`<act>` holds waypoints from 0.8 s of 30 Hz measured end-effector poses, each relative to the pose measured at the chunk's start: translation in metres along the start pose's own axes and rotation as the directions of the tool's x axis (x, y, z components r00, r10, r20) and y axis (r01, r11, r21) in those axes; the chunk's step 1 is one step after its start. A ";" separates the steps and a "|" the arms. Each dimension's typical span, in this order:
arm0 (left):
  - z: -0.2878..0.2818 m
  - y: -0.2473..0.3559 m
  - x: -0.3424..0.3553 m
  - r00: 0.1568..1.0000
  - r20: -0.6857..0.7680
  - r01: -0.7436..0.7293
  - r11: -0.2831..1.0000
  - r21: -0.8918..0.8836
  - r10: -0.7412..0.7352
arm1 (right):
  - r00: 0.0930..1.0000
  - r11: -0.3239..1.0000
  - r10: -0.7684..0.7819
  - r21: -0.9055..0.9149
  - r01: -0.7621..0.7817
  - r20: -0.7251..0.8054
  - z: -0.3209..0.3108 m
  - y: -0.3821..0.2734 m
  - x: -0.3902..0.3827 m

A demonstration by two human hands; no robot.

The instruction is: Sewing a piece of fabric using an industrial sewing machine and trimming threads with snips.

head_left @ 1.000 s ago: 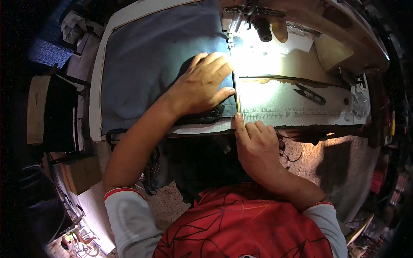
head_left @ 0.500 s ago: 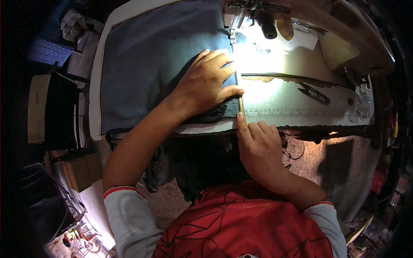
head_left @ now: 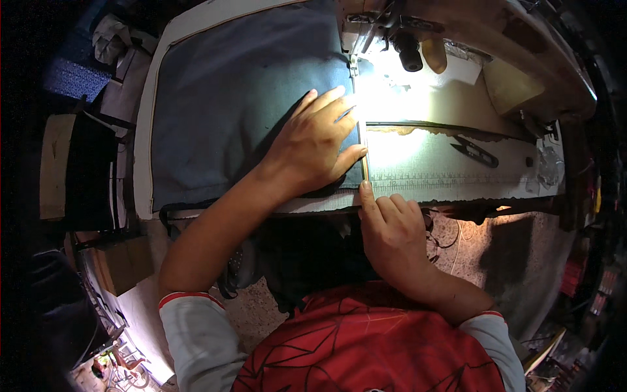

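Observation:
A dark blue-grey cloth (head_left: pixel 215 117) lies spread over the left part of the sewing table. Along its right edge runs a narrow zipper (head_left: pixel 364 160) with a brassy line, leading up to the presser foot (head_left: pixel 353 65) of the sewing machine (head_left: pixel 509 39). My left hand (head_left: pixel 317 140) rests flat on the cloth with fingers spread, its thumb by the zipper. At the table's front edge my right hand (head_left: pixel 395 232) has its index fingertip on the zipper's near end and the other fingers curled. Its thumb is hidden beneath.
Thread snips (head_left: pixel 475 151) lie on the pale table (head_left: pixel 450 189), right of the zipper, behind a printed ruler scale. A bright lamp glare washes out the area around the needle. A cardboard box (head_left: pixel 124 264) stands lower left, and cables hang below the table's right side.
The whole view has shifted slightly, so the table and machine sit a little lower. Both hands keep nearly the same places on the cloth and zipper.

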State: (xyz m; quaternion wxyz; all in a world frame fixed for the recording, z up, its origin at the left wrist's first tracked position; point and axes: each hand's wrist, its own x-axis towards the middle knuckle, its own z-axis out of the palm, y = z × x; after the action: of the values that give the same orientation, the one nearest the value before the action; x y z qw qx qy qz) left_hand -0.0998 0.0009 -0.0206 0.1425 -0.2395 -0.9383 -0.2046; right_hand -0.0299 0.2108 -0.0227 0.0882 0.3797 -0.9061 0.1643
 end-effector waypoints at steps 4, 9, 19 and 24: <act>0.001 0.001 0.000 1.000 0.004 0.013 1.000 -0.024 -0.013 | 1.000 1.000 -0.006 0.023 0.006 0.012 -0.001 0.001 0.000; -0.002 0.003 0.002 0.999 0.032 0.025 0.999 -0.024 -0.024 | 0.999 1.000 -0.012 0.020 0.011 0.035 -0.004 0.001 0.001; -0.004 0.002 0.005 0.997 0.066 0.043 0.998 -0.042 -0.041 | 0.998 0.999 -0.016 0.046 0.013 0.068 -0.007 0.004 0.005; -0.005 -0.003 0.008 0.997 0.070 0.044 0.998 -0.042 -0.041 | 0.998 0.999 -0.012 0.040 0.010 0.068 -0.007 0.006 0.011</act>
State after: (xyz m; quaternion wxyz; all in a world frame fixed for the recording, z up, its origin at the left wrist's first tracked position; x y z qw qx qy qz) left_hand -0.1078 -0.0009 -0.0145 0.1004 -0.2296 -0.9429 -0.2194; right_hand -0.0413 0.2098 -0.0144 0.0505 0.3917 -0.9031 0.1684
